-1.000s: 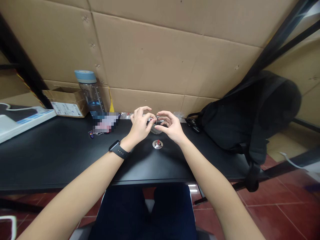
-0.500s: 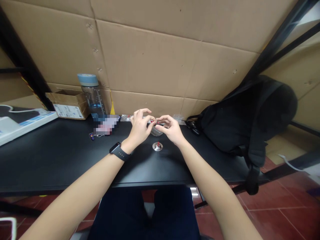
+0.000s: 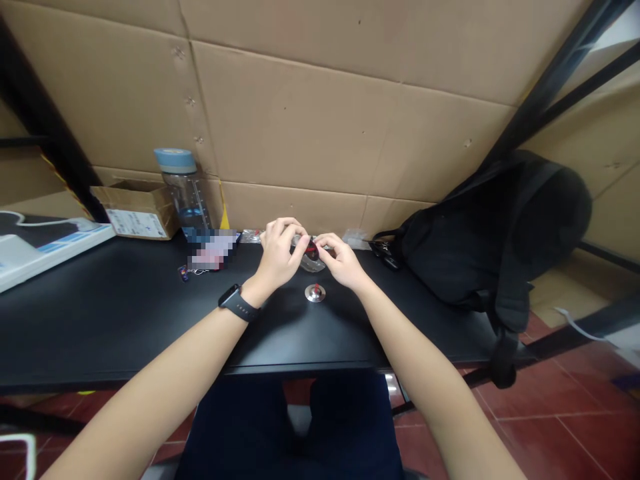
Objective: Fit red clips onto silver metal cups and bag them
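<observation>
Between my two hands is a small dark disc with red on it (image 3: 312, 250), its face tilted towards the camera. The fingertips of my left hand (image 3: 281, 252) pinch its left side. My right hand (image 3: 343, 261) grips its right edge with thumb and fingers. Just below the disc a clear plastic piece (image 3: 313, 265) shows, partly hidden by the fingers. A shiny round metal piece with a red part at its centre (image 3: 315, 293) lies on the black table (image 3: 320, 340), nearer to me than the hands.
An open cardboard box (image 3: 137, 212), a blue-lidded bottle (image 3: 183, 190) and a blurred packet (image 3: 215, 250) are at the back left. A white case (image 3: 55, 250) lies far left. A black backpack (image 3: 480, 233) fills the right side. Small plastic bags (image 3: 356, 239) lie along the cardboard wall.
The disc between my hands has turned from edge-on to showing its dark and red face. The fingers of both hands have shifted slightly around it.
</observation>
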`<state>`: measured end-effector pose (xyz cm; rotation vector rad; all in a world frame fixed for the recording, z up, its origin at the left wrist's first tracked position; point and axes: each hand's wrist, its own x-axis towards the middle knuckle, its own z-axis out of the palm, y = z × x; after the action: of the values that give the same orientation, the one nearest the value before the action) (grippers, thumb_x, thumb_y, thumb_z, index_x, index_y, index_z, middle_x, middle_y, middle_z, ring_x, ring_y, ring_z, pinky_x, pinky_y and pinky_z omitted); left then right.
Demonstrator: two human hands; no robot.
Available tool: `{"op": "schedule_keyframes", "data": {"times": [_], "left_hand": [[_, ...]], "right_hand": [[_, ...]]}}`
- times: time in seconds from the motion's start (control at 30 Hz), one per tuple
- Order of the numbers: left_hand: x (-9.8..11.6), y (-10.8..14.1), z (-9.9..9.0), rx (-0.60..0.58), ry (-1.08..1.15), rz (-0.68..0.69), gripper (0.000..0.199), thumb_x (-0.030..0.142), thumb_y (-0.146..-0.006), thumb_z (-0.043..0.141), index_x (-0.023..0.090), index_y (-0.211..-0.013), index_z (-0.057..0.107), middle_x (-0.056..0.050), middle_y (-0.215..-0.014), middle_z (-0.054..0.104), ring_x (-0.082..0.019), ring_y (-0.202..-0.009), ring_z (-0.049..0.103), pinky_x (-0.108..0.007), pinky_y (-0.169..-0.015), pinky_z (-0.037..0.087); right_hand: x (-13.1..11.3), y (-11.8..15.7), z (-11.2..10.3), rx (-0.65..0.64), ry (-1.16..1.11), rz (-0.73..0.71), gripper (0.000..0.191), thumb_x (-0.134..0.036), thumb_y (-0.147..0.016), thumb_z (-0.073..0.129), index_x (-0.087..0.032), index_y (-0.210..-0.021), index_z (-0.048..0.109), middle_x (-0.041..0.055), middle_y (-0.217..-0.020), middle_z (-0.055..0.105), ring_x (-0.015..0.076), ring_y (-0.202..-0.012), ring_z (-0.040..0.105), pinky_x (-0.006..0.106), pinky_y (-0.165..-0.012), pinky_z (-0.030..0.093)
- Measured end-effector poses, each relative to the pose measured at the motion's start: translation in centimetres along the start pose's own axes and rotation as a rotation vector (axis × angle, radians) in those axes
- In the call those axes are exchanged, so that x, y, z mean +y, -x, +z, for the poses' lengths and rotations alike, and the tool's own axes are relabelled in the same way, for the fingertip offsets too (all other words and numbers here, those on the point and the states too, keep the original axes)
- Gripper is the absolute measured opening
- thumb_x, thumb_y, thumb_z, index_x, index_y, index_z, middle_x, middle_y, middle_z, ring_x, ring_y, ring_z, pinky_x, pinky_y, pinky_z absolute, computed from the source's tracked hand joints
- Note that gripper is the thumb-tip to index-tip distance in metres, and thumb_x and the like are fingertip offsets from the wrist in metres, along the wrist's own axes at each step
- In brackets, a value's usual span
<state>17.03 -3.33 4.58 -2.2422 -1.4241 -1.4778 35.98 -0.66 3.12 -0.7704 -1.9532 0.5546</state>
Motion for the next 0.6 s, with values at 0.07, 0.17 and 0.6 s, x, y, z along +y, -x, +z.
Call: {"op": "schedule_keyframes", "data": {"times": [0.07, 0.17, 0.6], "left_hand": [[-0.3, -0.1, -0.2, -0.051, 0.016, 0.001, 0.028, 0.041, -0.103, 0.046, 0.026, -0.105, 0.070, -0.007, -0.125, 0.063, -0.028, -0.121, 0.049, -0.046, -0.103, 0.036], [-1.1, -0.1, -0.2, -0.252, -0.022, 0.099, 0.022, 0.045, -0.096, 0.058, 0.029, -0.097, 0.074, -0.004, -0.121, 0.069, -0.030, -0.121, 0.049, -0.050, -0.101, 0.034], [-3.0, -0.1, 0.7, -0.372, -0.072, 0.059, 0.014, 0.037, -0.090, 0.068, 0.030, -0.085, 0.079, -0.004, -0.108, 0.076, -0.032, -0.111, 0.058, -0.052, -0.096, 0.033]], "right_hand": [[-0.3, 0.1, -0.3, -0.033, 0.133, -0.055, 0.022, -0.042, -0.098, 0.057, -0.023, -0.093, 0.065, 0.0097, -0.118, 0.062, 0.0238, -0.112, 0.059, 0.037, -0.092, 0.051], [-0.6, 0.3, -0.7, -0.074, 0.264, -0.111, 0.016, -0.035, -0.099, 0.055, -0.023, -0.092, 0.064, 0.0102, -0.119, 0.061, 0.0253, -0.115, 0.056, 0.044, -0.102, 0.046], [-0.3, 0.4, -1.7, -0.305, 0.265, 0.034, 0.017, -0.036, -0.094, 0.063, -0.022, -0.100, 0.069, 0.0005, -0.082, 0.064, 0.0149, -0.069, 0.057, 0.028, -0.067, 0.045]]}}
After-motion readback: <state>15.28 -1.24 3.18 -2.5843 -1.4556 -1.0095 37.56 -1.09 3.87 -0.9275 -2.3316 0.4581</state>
